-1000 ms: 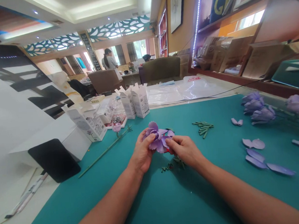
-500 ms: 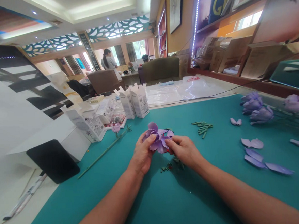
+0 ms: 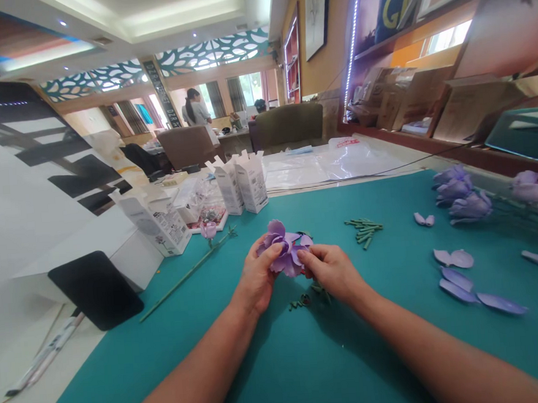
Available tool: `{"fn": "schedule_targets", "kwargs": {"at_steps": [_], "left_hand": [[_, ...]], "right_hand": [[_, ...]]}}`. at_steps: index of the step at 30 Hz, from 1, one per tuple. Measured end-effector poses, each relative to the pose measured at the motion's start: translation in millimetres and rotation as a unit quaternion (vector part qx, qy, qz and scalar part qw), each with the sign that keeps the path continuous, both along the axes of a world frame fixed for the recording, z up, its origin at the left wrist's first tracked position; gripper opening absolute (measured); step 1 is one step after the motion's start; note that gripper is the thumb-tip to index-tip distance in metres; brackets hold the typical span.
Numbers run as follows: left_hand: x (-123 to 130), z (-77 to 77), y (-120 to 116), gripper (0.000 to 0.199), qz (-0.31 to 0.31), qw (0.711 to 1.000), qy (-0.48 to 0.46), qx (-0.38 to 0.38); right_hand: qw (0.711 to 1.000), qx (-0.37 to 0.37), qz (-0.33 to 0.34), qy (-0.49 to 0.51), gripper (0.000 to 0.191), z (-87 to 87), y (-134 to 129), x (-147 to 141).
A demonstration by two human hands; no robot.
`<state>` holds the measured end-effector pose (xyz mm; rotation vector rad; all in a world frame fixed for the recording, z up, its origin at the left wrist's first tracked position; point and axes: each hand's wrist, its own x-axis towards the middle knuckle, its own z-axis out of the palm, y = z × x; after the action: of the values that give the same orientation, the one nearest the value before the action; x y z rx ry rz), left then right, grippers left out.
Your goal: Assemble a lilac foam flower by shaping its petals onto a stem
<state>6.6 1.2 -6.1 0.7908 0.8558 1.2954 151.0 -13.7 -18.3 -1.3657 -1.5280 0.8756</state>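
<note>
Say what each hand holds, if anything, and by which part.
One purple flower: the left hand grips its left side, thumb near the middle; the right hand pinches a petal at its right edge, whether attached is unclear.

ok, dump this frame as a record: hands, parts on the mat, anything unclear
left: left hand grips a purple flower, thumb on top
right: right hand pinches a petal at the flower's right side
surface: teal mat
mat_right: green stem pieces, loose lilac petals, finished-looking flowers
mat_left: long green stem, pinkish bud near its far end
behind: open white boxes
unclear: whether the pinched petal is attached
</note>
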Motion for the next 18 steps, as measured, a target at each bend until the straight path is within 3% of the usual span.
{"fn": "schedule_targets", "kwargs": {"at_steps": [18], "left_hand": [[-4.8,1.3,3.6,0.054,0.005,1.000,-0.003,-0.014]], "right_hand": [[0.997,0.009,0.076,0.012,0.035,-5.6,2.3,-1.8]]}}
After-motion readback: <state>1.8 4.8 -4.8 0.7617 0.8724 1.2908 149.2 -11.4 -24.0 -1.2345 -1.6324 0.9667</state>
